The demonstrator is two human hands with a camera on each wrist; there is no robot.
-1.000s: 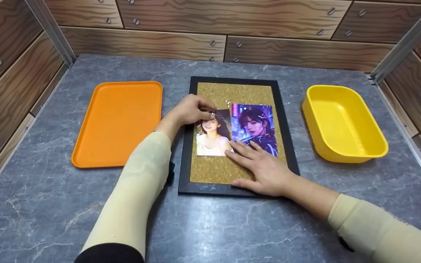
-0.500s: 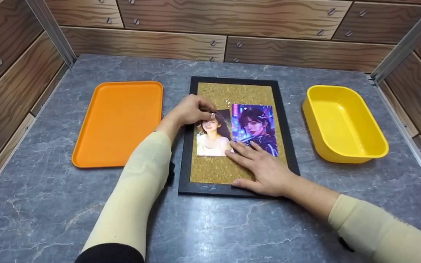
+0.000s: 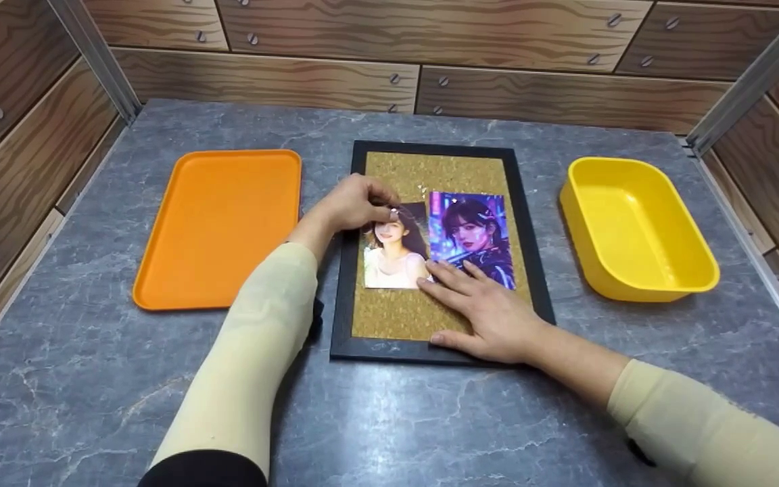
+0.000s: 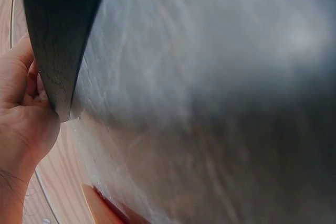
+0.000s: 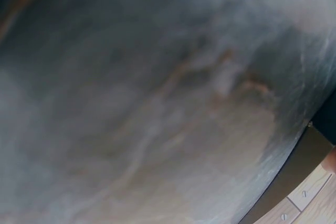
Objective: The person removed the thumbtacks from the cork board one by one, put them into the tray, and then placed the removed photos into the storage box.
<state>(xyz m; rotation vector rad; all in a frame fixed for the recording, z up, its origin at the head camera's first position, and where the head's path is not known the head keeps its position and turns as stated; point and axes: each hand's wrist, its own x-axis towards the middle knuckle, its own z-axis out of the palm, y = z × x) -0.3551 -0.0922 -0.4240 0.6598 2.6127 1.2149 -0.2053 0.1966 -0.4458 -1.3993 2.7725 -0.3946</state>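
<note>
A black-framed cork board (image 3: 389,318) lies on the table with two portrait photos side by side on it. Bent over the top of the left photo (image 3: 395,260), my left hand (image 3: 356,201) pinches a small shiny clear push pin (image 3: 394,213) between thumb and fingers, mostly hidden by them. My right hand (image 3: 491,314) lies flat with fingers spread, its fingertips over the lower edges of the left photo and the purple-blue right photo (image 3: 470,233), the thumb on the frame. A tiny bright pin (image 3: 454,200) shows at the right photo's top. In the left wrist view the left hand (image 4: 23,108) appears beside the frame edge.
An orange tray (image 3: 227,230) lies left of the board, and a yellow tub (image 3: 640,230) stands to its right. Small clear bits (image 3: 422,191) sit on the cork above the photos. Wood-patterned panels (image 3: 335,84) enclose the grey marbled table (image 3: 376,419).
</note>
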